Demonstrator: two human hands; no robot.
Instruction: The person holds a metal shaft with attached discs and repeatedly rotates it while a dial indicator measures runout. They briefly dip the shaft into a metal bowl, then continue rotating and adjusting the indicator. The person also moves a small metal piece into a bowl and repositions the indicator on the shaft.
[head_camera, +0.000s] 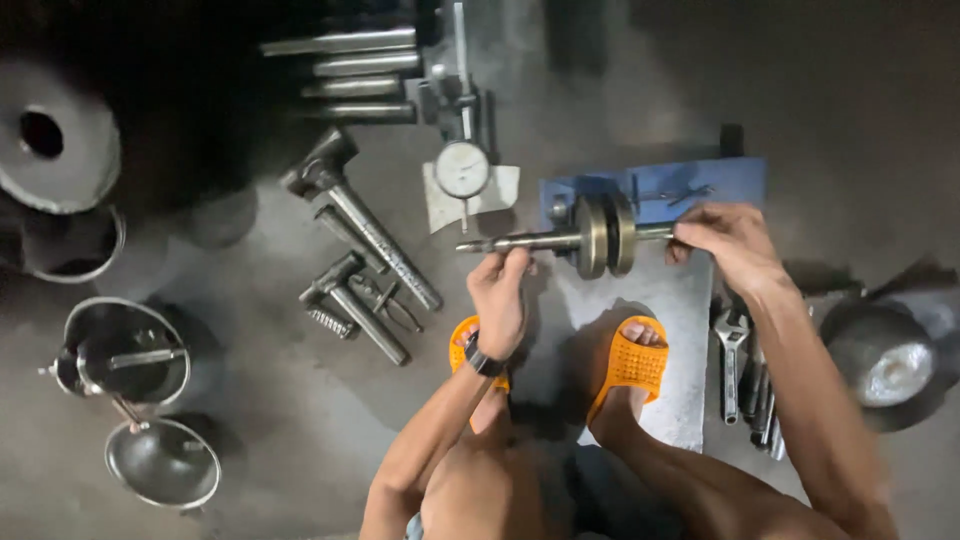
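Note:
I hold a steel shaft (520, 242) level in front of me, with two thick metal discs (605, 235) mounted on it near the right end. My left hand (500, 295) grips the shaft from below, left of the discs. My right hand (725, 240) pinches the shaft's right end. A black watch sits on my left wrist. My feet in orange slippers (630, 365) rest on the floor below the shaft.
A dial gauge (462, 170) on white paper lies behind the shaft, a blue mat (700, 185) to its right. Long bolts and pliers (370, 270) lie at left, metal bowls (160, 460) at far left, wrenches (735, 355) and a shiny bowl (885, 360) at right.

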